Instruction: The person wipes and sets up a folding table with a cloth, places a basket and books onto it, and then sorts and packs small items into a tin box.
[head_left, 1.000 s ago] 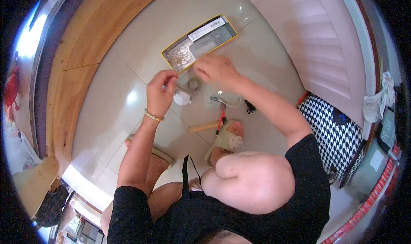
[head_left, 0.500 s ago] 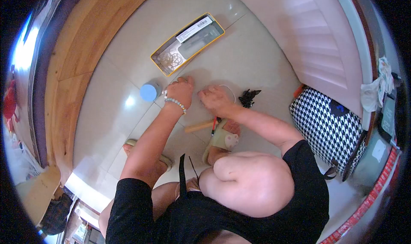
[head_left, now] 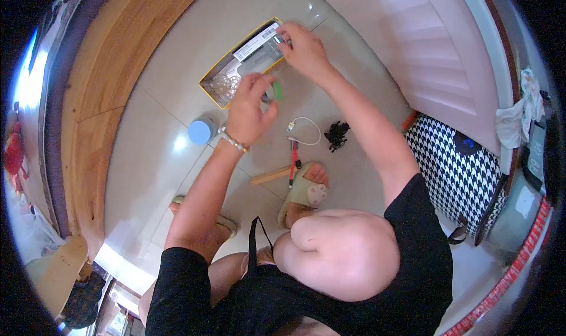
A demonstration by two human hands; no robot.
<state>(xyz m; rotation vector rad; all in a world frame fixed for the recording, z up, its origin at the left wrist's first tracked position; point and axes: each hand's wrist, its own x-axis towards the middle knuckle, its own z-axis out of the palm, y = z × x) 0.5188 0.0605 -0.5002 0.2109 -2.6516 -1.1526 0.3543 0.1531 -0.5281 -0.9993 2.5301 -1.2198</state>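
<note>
My left hand is raised near the front side of the long yellow-rimmed box, its fingers curled round a small roll with a green edge; the fingers partly cover the roll. Over the box's right end is my right hand, thumb and fingers apart and curved at the rim; I see nothing held there. Inside the box lie a white labelled carton, a grey translucent case and a tangle of clear loops. A round container with a blue lid stands left of my left wrist.
On the floor lie a white cable, a bundle of black cable, a red-and-black tool and a wooden stick beside my slippered foot. A houndstooth bag is at right, by the pale panel.
Both hands have risen from low over the floor. The right has moved up to the box's right end, uncovering the white cable; the left now shows the green-edged roll in its fingers.
</note>
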